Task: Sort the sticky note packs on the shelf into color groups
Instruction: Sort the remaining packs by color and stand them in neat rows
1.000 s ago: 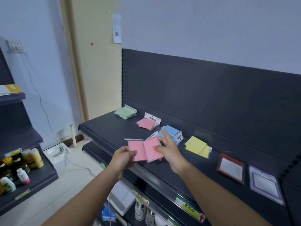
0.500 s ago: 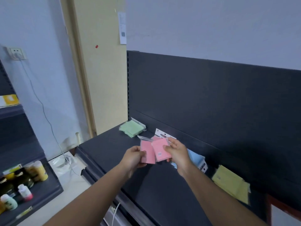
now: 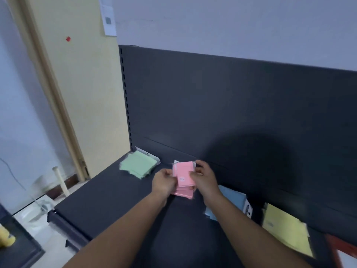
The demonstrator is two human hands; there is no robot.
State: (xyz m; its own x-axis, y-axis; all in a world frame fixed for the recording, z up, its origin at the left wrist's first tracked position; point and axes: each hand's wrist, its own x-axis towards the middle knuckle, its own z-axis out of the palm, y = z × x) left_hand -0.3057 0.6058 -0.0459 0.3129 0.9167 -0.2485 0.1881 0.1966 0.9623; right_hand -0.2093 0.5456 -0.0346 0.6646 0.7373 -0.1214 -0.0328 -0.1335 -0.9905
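Clamped on both side edges of the stack of flat square pink sticky note packs in clear wrap point(image 3: 183, 174): left hand point(image 3: 164, 182) with fingers curled round the left edge, right hand point(image 3: 205, 180) with thumb on top and fingers curled round the right edge. Held from two sides like that, most likely, to square the pink ones up and stop any sliding. Hard to tell: bottom pack touching down, or hanging just above. Right under the pink stack, the flat dark grey metal shelf point(image 3: 108, 200), home for every pile. Left of the pink stack and a bit further back, near but not touching, a messy pile of pale green square packs in clear wrap point(image 3: 138, 166), already on their own. Right of the pink stack and nearer, partly hidden by the right arm, light blue packs with a white card tag point(image 3: 232, 200). Further right of the pink stack again, pale yellow packs point(image 3: 286, 229), apart from the blue. Behind the pink stack, the tall dark back panel point(image 3: 231, 113). Probably laid out in a row with gaps to keep colours from mixing. Close to done, by the look of it: four colours, four spots. Next, probably, setting the pink stack down flat in the gap between green and blue. Gently, because of the slippery wrap and the risk of a fanned-out pile.
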